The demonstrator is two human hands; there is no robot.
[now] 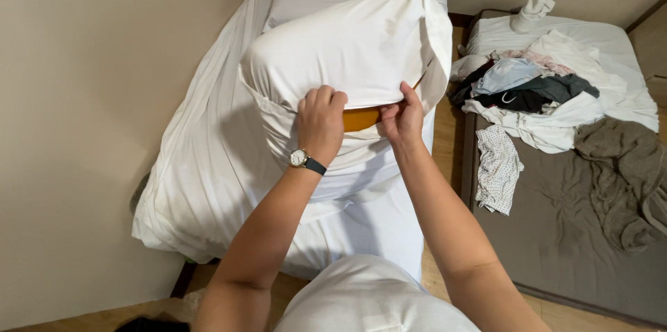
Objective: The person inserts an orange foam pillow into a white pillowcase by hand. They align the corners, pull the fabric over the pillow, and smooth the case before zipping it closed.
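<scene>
"What were your hands doing?"

"My left hand (321, 120) and my right hand (401, 118) were both closed tight on the open edge of the white pillowcase (347, 50). A bit of the orange pillow (361, 119) peeked out between them."

"Where was the pillow?"

"Up in front of me, over the bed with the white sheet (208, 158)."

"Did you have room?"

"Not much. The wall (76, 130) ran along the bed's left edge. On my right, past a thin strip of floor, was a grey mattress (556, 235) with a pile of clothes (535, 88) on it."
</scene>
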